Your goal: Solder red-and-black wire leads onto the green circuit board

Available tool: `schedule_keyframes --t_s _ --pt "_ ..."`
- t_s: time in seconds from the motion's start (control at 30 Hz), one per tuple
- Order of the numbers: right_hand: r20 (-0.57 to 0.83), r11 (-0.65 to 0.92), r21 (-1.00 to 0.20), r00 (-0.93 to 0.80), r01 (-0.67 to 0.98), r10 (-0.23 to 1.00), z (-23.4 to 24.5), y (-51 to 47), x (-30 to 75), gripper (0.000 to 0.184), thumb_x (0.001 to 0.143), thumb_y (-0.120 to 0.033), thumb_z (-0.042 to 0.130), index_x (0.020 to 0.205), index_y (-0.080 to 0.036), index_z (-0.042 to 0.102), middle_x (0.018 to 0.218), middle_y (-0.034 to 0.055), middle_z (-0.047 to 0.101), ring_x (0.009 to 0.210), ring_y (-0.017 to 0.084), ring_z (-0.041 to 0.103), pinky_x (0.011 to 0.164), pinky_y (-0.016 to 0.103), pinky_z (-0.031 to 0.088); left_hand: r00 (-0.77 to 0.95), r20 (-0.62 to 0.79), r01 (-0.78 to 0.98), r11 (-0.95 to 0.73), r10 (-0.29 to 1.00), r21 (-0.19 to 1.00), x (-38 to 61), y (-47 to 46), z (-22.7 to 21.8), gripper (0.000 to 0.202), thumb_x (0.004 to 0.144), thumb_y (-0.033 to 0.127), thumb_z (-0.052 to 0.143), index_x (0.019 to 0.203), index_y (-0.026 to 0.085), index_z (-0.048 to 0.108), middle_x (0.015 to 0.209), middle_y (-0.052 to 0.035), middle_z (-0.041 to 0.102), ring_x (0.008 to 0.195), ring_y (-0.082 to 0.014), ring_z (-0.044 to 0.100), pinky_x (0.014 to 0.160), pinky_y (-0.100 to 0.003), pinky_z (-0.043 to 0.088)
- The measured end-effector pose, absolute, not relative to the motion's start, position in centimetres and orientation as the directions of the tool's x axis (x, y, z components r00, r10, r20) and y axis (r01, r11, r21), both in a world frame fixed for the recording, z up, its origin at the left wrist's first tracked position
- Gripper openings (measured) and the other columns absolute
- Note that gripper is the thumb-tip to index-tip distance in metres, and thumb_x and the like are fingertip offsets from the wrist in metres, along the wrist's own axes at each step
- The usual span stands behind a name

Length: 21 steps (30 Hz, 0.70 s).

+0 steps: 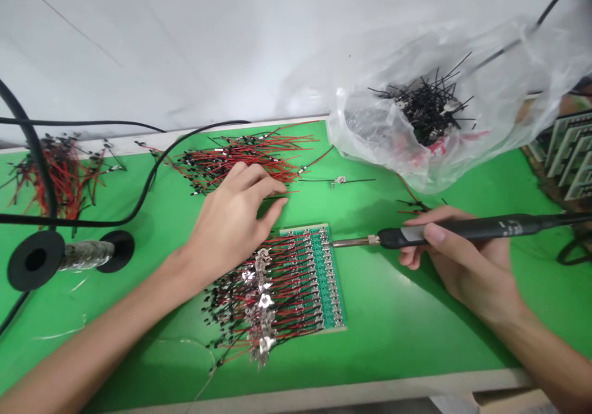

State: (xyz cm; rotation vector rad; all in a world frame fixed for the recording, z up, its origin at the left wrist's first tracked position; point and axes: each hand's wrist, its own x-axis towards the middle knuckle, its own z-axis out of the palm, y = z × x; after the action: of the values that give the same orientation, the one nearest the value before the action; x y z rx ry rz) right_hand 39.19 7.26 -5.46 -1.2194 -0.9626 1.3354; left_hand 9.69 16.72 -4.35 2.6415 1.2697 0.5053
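My right hand (462, 260) is closed around a black soldering iron (444, 232). The iron's metal tip touches or hovers just at the upper right edge of a green circuit board (330, 284). Many red and black leads run left from the board's solder points, with shiny metal pieces (263, 300) among them. My left hand (240, 216) reaches over the board's upper left, beside a pile of red wires with black ends (245, 155). Its thumb and index fingertip are apart, with thin wires near them; the other fingers are partly hidden.
A spool of solder (87, 255) lies at left, below another wire pile (60, 173). Black cables (139, 204) cross the green mat (398, 334). At the back right is a clear plastic bag (370, 136) of black-leaded parts; stacked boards (571, 155) stand at far right.
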Motion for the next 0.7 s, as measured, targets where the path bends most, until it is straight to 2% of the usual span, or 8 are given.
schedule_keyframes --t_s 0.1,0.2,0.27,0.37,0.47,0.6,0.7 --pt "-0.158 -0.144 -0.975 0.07 -0.171 0.985 -5.5 7.3 39.1 0.011 0.084 -0.032 0.077 0.088 -0.021 0.08 0.064 0.0035 0.076 0.052 0.017 0.071 0.047 0.023 0.059 0.558 0.236 0.729 -0.605 0.796 0.32 10.1 16.7 -4.3 0.015 0.096 0.026 0.056 0.095 0.018 0.068 0.092 -0.0049 0.068 0.089 -0.0207 0.056 0.081 -0.037 0.049" --pt "-0.164 -0.151 -0.974 0.063 -0.17 0.984 -5.5 7.3 39.2 0.011 0.085 -0.032 0.076 0.089 -0.022 0.08 0.064 0.0035 0.077 0.052 0.017 0.071 0.047 0.023 0.059 0.55 0.284 0.678 -0.619 0.785 0.397 9.9 16.6 -3.0 0.012 0.096 0.026 0.058 0.093 0.019 0.068 0.093 -0.0024 0.07 0.089 -0.0186 0.058 0.086 -0.039 0.048" --pt "-0.163 -0.15 -0.974 0.063 -0.172 0.985 -5.4 7.3 39.3 0.012 0.085 -0.032 0.076 0.089 -0.021 0.079 0.064 0.0034 0.076 0.051 0.016 0.071 0.046 0.023 0.058 0.476 0.296 0.643 -0.557 0.828 0.526 9.5 16.6 -1.8 0.011 0.096 0.028 0.061 0.095 0.02 0.069 0.095 0.0001 0.071 0.088 -0.0163 0.061 0.085 -0.038 0.049" --pt "-0.162 -0.149 -0.974 0.064 -0.171 0.985 -5.4 7.4 39.3 0.013 0.085 -0.033 0.076 0.088 -0.02 0.079 0.063 0.0034 0.075 0.051 0.016 0.07 0.045 0.023 0.057 0.29 0.249 0.532 -0.372 0.924 0.761 8.7 16.8 -0.4 0.013 0.093 0.032 0.067 0.097 0.02 0.069 0.091 0.0042 0.071 0.083 -0.0116 0.063 0.076 -0.03 0.054" --pt "-0.165 -0.152 -0.973 0.065 -0.172 0.984 -5.4 7.4 39.3 0.013 0.085 -0.033 0.076 0.088 -0.02 0.079 0.063 0.0033 0.075 0.05 0.016 0.069 0.045 0.022 0.057 0.234 0.159 0.36 -0.238 0.959 0.902 8.3 17.0 0.2 0.013 0.09 0.031 0.072 0.094 0.018 0.069 0.084 0.007 0.069 0.079 -0.0082 0.064 0.075 -0.023 0.055" --pt "-0.162 -0.148 -0.973 0.07 -0.177 0.984 -5.4 7.4 39.4 0.013 0.084 -0.033 0.077 0.086 -0.021 0.08 0.063 0.0034 0.075 0.049 0.016 0.069 0.044 0.022 0.056 0.275 0.109 0.222 -0.173 0.955 0.96 8.8 16.9 0.1 0.009 0.088 0.027 0.074 0.091 0.02 0.07 0.079 0.0039 0.071 0.067 -0.0086 0.064 0.066 -0.024 0.059" --pt "-0.164 -0.15 -0.974 0.07 -0.172 0.984 -5.4 7.4 39.4 0.013 0.083 -0.033 0.077 0.086 -0.021 0.08 0.062 0.0034 0.075 0.049 0.016 0.069 0.043 0.023 0.056 0.277 0.074 0.231 -0.141 0.958 0.963 9.2 16.6 -0.1 0.005 0.088 0.024 0.074 0.09 0.02 0.071 0.079 0.0012 0.071 0.064 -0.0098 0.066 0.063 -0.025 0.06"
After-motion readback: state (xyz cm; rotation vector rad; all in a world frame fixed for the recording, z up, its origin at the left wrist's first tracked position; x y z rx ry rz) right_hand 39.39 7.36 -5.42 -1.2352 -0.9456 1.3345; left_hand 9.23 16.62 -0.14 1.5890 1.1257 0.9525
